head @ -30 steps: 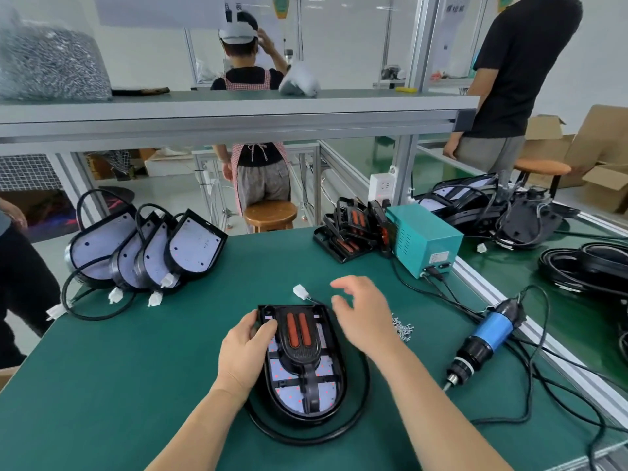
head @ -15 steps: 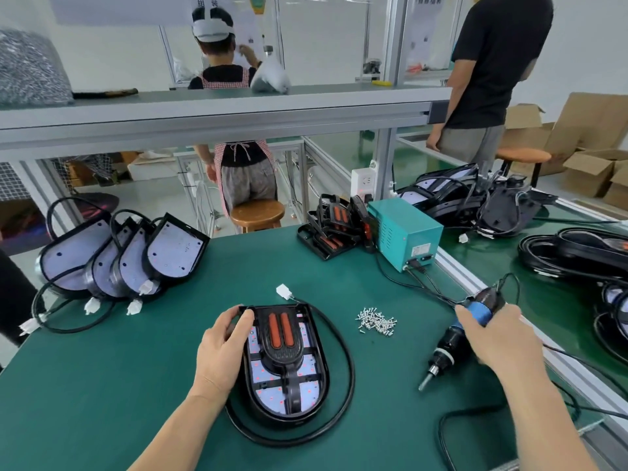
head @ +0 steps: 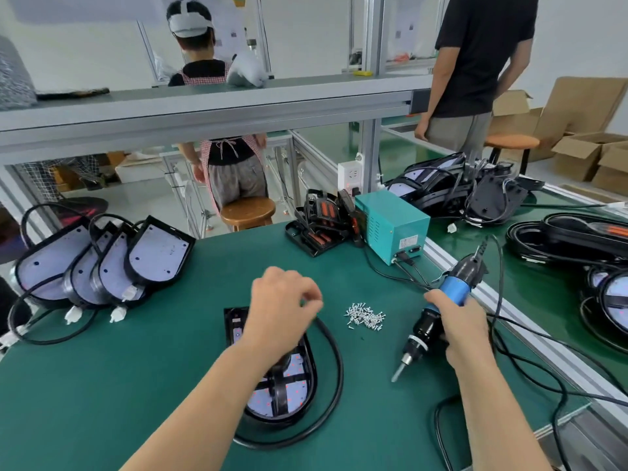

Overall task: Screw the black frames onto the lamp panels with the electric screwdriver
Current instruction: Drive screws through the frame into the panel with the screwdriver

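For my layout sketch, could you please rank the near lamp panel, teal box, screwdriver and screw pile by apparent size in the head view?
1. Lamp panel, partly under the left hand.
2. Teal box and screwdriver: alike; the screwdriver is nearer, so unranked.
3. Screw pile.

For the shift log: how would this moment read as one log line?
right hand: grips electric screwdriver | left hand: over lamp panel, fingers curled, hold unclear | screws: pile between hands | screwing: not yet begun
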